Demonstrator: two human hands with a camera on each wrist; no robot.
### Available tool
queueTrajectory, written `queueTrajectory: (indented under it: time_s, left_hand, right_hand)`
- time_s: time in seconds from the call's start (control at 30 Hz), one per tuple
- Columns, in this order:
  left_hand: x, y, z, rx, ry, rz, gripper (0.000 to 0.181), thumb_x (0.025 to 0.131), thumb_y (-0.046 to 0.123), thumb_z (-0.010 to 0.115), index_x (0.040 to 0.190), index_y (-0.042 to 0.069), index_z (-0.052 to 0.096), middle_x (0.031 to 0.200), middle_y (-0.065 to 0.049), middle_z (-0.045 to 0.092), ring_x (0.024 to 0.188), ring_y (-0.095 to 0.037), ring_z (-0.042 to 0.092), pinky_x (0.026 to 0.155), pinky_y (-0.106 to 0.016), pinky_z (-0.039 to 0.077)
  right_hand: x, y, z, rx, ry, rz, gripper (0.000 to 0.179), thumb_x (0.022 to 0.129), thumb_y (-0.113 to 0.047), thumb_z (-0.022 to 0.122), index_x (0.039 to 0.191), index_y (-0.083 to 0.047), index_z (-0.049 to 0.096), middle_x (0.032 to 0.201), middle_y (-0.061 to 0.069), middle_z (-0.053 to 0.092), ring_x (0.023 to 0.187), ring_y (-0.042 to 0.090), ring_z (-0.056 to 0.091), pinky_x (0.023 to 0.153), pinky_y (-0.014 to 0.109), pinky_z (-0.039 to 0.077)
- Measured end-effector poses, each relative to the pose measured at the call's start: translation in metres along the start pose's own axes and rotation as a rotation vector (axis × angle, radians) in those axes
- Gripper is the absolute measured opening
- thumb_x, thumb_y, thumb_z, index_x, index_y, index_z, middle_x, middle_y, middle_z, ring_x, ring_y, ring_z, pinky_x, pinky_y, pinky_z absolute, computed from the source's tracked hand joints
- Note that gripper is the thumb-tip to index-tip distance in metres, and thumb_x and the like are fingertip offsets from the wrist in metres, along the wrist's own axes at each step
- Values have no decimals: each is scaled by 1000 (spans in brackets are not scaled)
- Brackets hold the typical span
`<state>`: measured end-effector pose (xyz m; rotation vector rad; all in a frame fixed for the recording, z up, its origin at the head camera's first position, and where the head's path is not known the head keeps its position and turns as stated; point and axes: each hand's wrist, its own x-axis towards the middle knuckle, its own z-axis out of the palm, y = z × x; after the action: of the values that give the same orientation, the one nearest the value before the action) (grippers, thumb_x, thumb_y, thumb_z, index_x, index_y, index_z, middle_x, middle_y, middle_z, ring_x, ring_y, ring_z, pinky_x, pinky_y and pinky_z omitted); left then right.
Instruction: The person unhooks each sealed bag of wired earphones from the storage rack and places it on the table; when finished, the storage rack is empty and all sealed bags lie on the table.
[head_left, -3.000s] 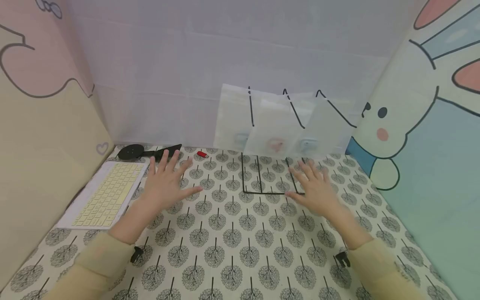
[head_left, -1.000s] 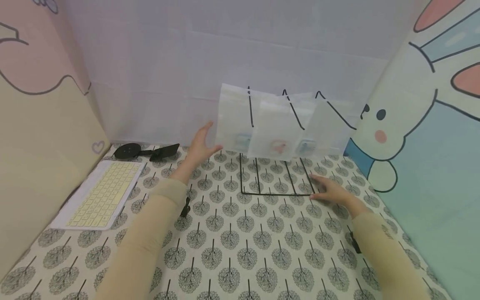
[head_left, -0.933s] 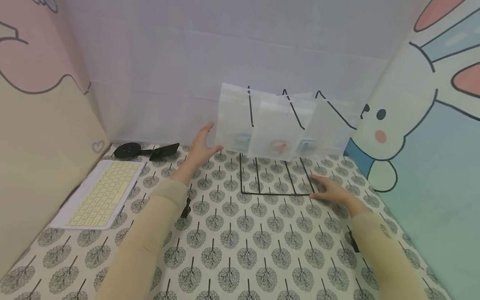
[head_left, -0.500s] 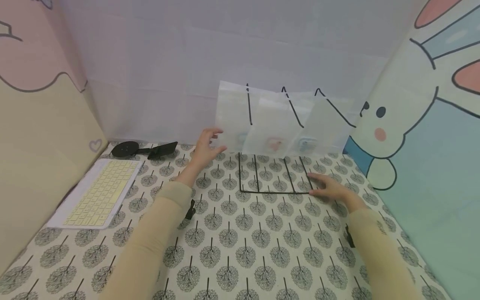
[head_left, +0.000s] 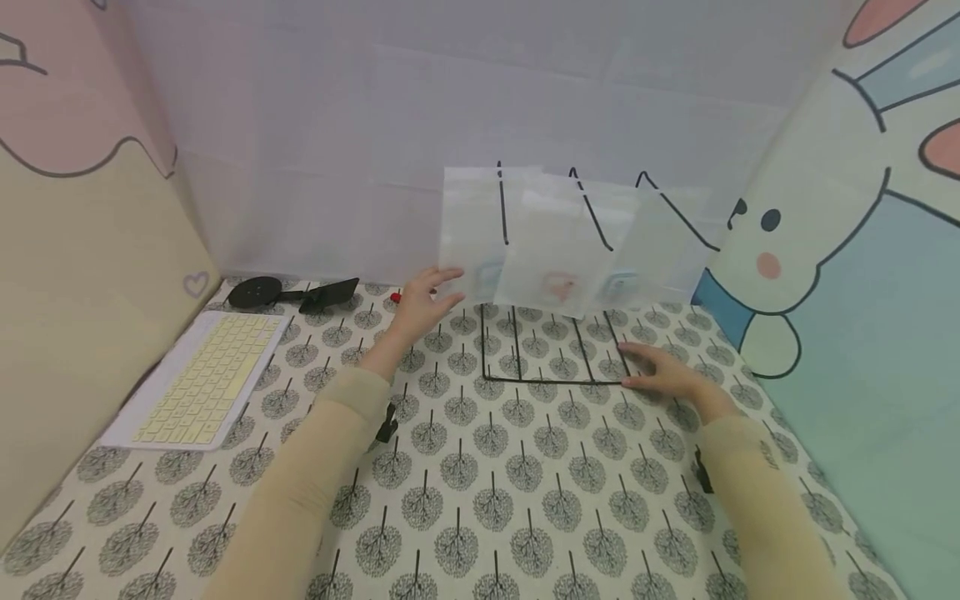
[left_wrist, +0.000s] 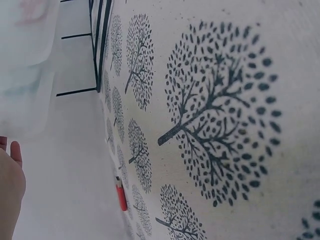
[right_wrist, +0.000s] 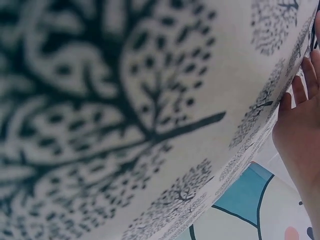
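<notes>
Three translucent pouches hang from a black wire hook rack (head_left: 555, 382): a left one (head_left: 468, 221) with a blue item inside, a middle one (head_left: 562, 242) with a pink item, and a right one (head_left: 633, 271) with a blue item. My left hand (head_left: 418, 308) reaches to the lower left edge of the left pouch, fingertips and thumb apart right at it. In the left wrist view, that hand (left_wrist: 10, 185) shows only partly, below the pouch corner. My right hand (head_left: 663, 373) touches the rack's front right base corner, thumb and fingers spread along the wire.
A red USB stick (left_wrist: 121, 195) lies on the tree-patterned cloth beyond my left hand, mostly hidden in the head view. At left are a white keyboard (head_left: 206, 379) and a black round-based stand (head_left: 255, 292). Fabric walls (head_left: 300, 125) enclose the table.
Both hands came from a spread pose: the left moved right and forward to the left pouch, the right settled at the rack's base corner. The left pouch has turned slightly.
</notes>
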<state>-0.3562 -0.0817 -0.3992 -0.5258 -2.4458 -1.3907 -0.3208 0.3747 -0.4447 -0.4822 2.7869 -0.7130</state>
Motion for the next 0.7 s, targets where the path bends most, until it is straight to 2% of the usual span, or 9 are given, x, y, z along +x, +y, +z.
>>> queueTrajectory:
  time_s: [0.23,0.33,0.5,0.7]
  left_hand:
    - [-5,2,-4,-8,65,55,40,86,21,68,125,14,61,135,-6,54,135,-34,36,105,-46,40]
    - [-8,3,-7,-9,88,48,41,85,23,70,124,16,62,135,-5,55,136,-32,35,107,-49,35]
    - [-13,3,-15,3,105,44,41,83,23,72,123,16,63,135,-5,55,136,-33,35,111,-52,28]
    - [-19,6,-29,8,100,81,42,83,18,72,123,16,63,134,-6,56,138,-31,33,110,-51,30]
  right_hand:
    - [-3,-5,-1,19,0,-16,82,81,-42,71,147,-12,32,153,24,20,139,47,14,110,65,7]
    - [-3,-6,0,13,-2,-10,82,81,-41,71,147,-11,32,152,25,20,138,48,14,110,65,7]
    - [-2,-7,-1,-5,-4,1,84,80,-42,71,146,-9,32,152,26,20,138,49,14,109,66,8]
    - [0,-7,-1,-36,-3,2,84,80,-44,71,146,-8,32,151,26,21,138,49,15,109,65,9]
